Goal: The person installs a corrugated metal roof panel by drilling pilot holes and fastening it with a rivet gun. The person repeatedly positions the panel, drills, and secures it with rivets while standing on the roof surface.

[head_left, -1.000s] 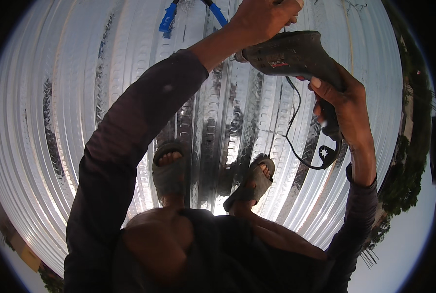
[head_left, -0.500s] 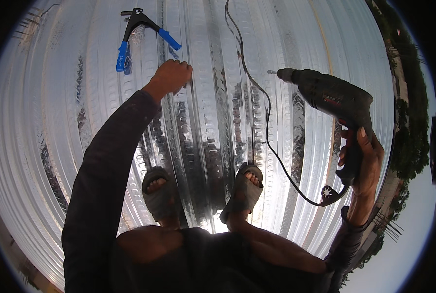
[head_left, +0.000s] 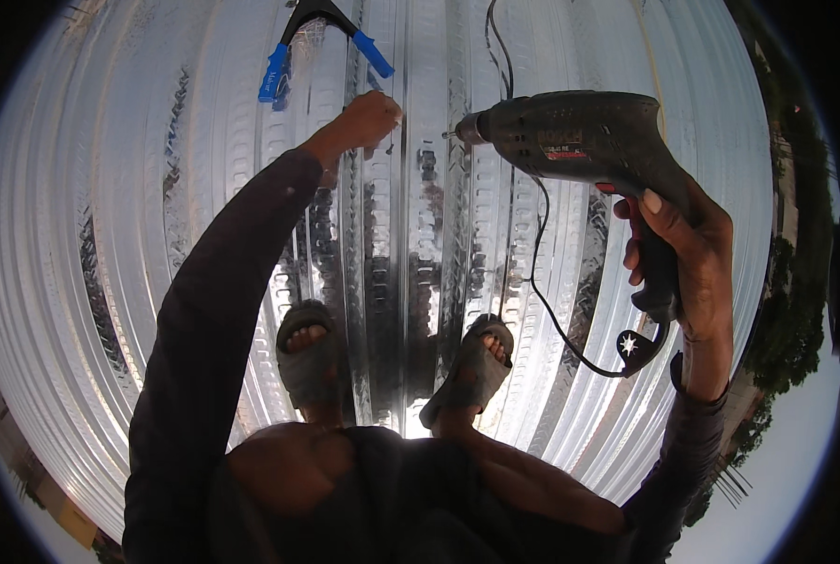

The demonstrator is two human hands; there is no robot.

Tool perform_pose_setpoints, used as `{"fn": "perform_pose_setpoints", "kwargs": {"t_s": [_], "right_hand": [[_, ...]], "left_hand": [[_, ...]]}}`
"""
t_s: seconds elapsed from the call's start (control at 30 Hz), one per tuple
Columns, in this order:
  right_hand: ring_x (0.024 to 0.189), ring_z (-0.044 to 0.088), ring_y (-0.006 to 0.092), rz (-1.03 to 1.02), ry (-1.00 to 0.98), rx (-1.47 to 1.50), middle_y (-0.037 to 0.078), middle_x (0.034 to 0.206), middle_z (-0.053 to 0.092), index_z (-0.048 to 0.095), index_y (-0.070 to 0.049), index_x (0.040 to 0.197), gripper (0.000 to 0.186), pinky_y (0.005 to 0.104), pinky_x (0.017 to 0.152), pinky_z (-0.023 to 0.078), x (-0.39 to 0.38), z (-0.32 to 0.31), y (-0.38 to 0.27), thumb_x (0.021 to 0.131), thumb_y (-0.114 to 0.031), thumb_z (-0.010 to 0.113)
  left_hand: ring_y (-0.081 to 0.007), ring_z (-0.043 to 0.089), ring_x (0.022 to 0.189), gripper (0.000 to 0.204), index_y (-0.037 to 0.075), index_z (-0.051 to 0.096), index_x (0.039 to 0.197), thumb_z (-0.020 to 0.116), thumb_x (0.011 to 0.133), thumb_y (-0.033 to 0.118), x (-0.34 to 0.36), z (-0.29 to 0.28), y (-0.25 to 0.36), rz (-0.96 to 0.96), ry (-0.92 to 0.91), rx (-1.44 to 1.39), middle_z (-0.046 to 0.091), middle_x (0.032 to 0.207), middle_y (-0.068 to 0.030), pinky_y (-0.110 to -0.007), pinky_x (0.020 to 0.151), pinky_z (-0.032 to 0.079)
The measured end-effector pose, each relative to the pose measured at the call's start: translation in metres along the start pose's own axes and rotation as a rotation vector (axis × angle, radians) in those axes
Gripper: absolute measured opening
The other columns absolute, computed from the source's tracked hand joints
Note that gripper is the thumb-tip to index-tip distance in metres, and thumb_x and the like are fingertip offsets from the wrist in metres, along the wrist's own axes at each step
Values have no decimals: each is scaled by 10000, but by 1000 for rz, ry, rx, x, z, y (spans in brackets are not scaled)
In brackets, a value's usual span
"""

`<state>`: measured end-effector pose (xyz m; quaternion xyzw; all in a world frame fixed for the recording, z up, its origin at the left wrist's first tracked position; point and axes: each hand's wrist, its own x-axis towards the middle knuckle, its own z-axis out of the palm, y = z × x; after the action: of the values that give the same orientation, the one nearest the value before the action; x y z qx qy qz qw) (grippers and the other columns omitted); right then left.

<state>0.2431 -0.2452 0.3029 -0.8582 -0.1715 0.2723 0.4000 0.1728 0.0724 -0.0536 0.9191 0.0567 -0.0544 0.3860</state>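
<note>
My right hand [head_left: 683, 240] is wrapped round the pistol grip of a dark corded drill [head_left: 580, 132], whose chuck and short bit point left, a short way right of my left hand [head_left: 368, 122]. That left hand has its fingers curled down close over the ribbed silver metal sheet; what they hold, if anything, is hidden. Just above it lies a black hand tool [head_left: 302, 19] with blue handles, probably a riveter, its head cut off by the frame. The drill's black cord [head_left: 534, 282] loops down past a small black piece with a star shape on it.
I stand in sandals [head_left: 307, 357] on the wide ribbed metal sheeting [head_left: 109, 188], which fills most of the view. Beyond its right edge are trees [head_left: 791, 338], protruding rods [head_left: 730, 484] and sky. A yellowish structure shows at the lower left.
My left hand has come down from near the top of the view. The drill in my right hand dipped to the right, then moved back up and leftward toward the left hand.
</note>
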Motion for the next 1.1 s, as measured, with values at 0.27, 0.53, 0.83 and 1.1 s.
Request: {"fn": "perform_pose_setpoints", "kwargs": {"t_s": [0.27, 0.53, 0.83, 1.1], "right_hand": [[553, 593, 103, -115, -239, -170, 37, 766, 603, 649, 54, 1176, 453, 250, 471, 474, 44, 76, -49, 923, -307, 753], [546, 582, 101, -188, -272, -313, 53, 770, 611, 643, 57, 1192, 412, 269, 473, 462, 59, 106, -69, 949, -264, 729], [554, 557, 96, -222, -311, -355, 49, 764, 617, 643, 62, 1204, 399, 261, 506, 460, 66, 119, -75, 947, -232, 726], [587, 566, 129, -313, -366, -514, 90, 805, 653, 609, 63, 1264, 462, 291, 571, 488, 71, 126, -82, 935, -236, 737]], "left_hand": [[-246, 643, 1193, 429, -12, 635, 1286, 569, 1009, 309, -18, -23, -1, -54, 157, -735, 672, 1230, -116, -314, 899, 507], [-234, 571, 1244, 606, 65, 631, 1338, 480, 1021, 559, -45, -69, 51, -122, 169, -845, 674, 1271, -101, -486, 1044, 415], [-238, 609, 1212, 502, 1, 704, 1239, 540, 1043, 433, -56, -65, 51, -153, 271, -1017, 699, 1250, -160, -365, 1081, 406], [-210, 638, 1138, 407, 4, 668, 1289, 551, 1044, 307, -60, -55, 36, -69, 333, -1045, 709, 1220, -136, -360, 1002, 468]]}}
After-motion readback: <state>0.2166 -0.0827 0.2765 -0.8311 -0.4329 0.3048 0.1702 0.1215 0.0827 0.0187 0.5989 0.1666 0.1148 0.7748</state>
